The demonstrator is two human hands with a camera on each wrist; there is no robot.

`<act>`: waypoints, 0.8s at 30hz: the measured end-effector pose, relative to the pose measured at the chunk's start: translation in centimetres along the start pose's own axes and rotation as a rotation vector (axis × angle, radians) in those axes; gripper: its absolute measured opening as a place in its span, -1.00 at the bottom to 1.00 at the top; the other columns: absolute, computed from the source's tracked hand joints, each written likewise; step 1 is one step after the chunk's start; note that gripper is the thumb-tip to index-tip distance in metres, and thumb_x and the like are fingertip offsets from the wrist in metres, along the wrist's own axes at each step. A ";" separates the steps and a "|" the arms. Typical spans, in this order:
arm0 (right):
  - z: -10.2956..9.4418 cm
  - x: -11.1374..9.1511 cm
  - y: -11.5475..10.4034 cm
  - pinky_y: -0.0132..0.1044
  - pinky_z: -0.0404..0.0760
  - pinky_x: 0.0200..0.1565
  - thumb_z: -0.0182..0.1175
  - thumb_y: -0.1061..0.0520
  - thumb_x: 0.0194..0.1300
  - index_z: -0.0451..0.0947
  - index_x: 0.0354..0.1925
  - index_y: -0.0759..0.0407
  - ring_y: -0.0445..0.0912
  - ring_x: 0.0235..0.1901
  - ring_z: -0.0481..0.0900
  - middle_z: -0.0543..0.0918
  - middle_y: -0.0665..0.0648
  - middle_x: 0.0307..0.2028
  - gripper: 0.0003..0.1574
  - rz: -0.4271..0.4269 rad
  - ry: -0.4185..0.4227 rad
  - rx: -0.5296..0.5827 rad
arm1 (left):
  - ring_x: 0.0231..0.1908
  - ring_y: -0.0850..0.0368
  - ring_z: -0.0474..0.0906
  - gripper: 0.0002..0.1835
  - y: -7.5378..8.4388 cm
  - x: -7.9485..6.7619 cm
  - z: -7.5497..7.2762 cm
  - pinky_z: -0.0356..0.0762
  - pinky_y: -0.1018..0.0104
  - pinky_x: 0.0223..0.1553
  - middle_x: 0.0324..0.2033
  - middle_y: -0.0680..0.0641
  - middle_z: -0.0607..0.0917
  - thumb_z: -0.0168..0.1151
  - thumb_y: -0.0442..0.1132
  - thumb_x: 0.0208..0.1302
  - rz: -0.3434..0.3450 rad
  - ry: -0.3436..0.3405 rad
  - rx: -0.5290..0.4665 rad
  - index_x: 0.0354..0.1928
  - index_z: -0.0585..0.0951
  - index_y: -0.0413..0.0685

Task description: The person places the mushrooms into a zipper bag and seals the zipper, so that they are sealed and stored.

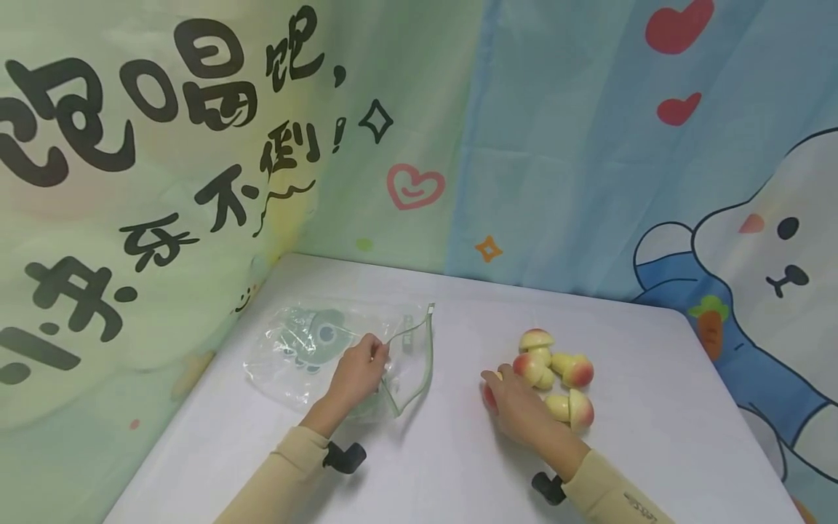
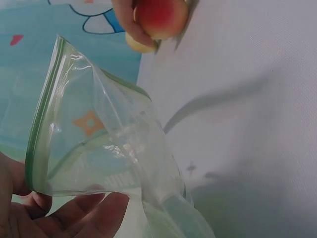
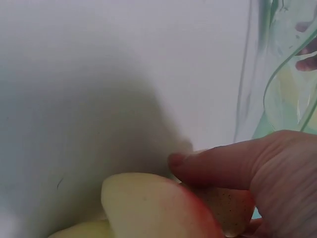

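Observation:
My left hand (image 1: 358,371) pinches the near edge of a clear zip bag (image 1: 281,378) by its mouth. The bag lies flat, with a green creature print on it, and its green-edged opening (image 1: 428,356) gapes to the right. In the left wrist view the bag's green rim (image 2: 37,129) stands up from between the thumb and fingers. My right hand (image 1: 520,411) grips a red-and-yellow toy mushroom (image 1: 489,398), its cap partly covered by the fingers. That mushroom (image 2: 161,17) also shows at the top of the left wrist view.
Several more toy mushrooms (image 1: 537,340) lie in a loose group just beyond and right of my right hand; one (image 1: 579,410) sits beside its wrist. All rest on a white table (image 1: 452,466). A printed curtain (image 1: 556,182) hangs behind the table and along its left side.

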State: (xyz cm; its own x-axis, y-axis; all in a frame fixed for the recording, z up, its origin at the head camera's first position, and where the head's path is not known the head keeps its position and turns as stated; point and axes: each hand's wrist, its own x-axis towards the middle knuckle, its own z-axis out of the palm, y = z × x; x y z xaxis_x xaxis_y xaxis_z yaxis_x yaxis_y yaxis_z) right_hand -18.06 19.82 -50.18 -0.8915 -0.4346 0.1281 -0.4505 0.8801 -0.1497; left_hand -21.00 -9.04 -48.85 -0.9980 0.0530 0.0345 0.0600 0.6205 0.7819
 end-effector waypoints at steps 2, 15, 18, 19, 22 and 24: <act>0.1 0.2 -0.1 -0.04 0.56 -0.16 0.26 0.41 0.06 0.47 0.09 0.27 0.07 -0.29 0.49 0.45 0.25 -0.19 -0.44 0.017 -0.009 0.020 | -0.68 0.18 0.48 -0.75 -0.2 0.1 0.1 0.43 0.31 -0.63 -0.59 0.02 0.55 -0.05 -0.10 0.50 0.002 -0.003 0.000 -0.19 0.50 -0.12; 0.1 3.2 -1.6 0.06 0.46 0.18 0.42 0.08 0.12 0.36 0.29 0.16 0.12 0.12 0.50 0.53 0.23 0.12 -0.19 0.252 0.013 0.428 | -0.67 0.16 0.49 -0.76 -0.1 0.2 0.5 0.44 0.30 -0.61 -0.57 0.01 0.57 -0.06 -0.09 0.50 -0.016 -0.009 -0.012 -0.18 0.50 -0.11; 0.7 3.6 -2.2 0.06 0.45 0.20 0.46 0.08 0.07 0.36 0.29 0.17 0.13 0.18 0.48 0.52 0.24 0.18 -0.15 0.280 0.075 0.572 | -0.64 0.17 0.49 -0.76 -0.1 0.2 0.6 0.45 0.30 -0.59 -0.53 0.01 0.58 -0.06 -0.09 0.50 -0.016 -0.010 -0.001 -0.18 0.50 -0.10; 1.0 3.7 -2.5 0.05 0.48 0.17 0.48 0.08 0.05 0.36 0.30 0.17 0.12 0.16 0.49 0.52 0.24 0.20 -0.13 0.289 0.091 0.620 | -0.63 0.18 0.50 -0.75 -0.1 0.2 0.7 0.46 0.30 -0.59 -0.51 0.01 0.59 -0.06 -0.09 0.50 -0.016 -0.012 0.003 -0.18 0.50 -0.10; 1.8 3.8 -3.5 -0.07 0.59 0.01 0.50 0.08 0.03 0.36 0.30 0.14 0.09 0.06 0.52 0.52 0.23 0.20 -0.10 0.298 0.132 0.730 | -0.61 0.20 0.50 -0.75 -0.4 0.2 0.9 0.47 0.32 -0.58 -0.49 0.02 0.61 -0.06 -0.08 0.51 -0.015 -0.016 0.016 -0.18 0.50 -0.09; 2.2 4.0 -4.2 -0.15 0.60 -0.09 0.51 0.11 0.02 0.36 0.30 0.13 0.07 0.01 0.52 0.54 0.23 0.17 -0.10 0.287 0.156 0.786 | -0.61 0.19 0.50 -0.75 -0.5 0.3 1.0 0.48 0.32 -0.58 -0.48 0.01 0.61 -0.06 -0.08 0.51 -0.013 -0.018 0.015 -0.18 0.51 -0.10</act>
State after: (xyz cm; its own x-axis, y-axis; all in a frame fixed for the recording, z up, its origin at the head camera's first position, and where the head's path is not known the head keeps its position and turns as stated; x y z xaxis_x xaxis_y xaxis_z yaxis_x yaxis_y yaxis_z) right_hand -19.81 14.00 -51.24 -0.9854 -0.1329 0.1067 -0.1622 0.5386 -0.8268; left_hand -21.29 -8.60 -49.83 -0.9982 0.0585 0.0130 0.0471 0.6327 0.7730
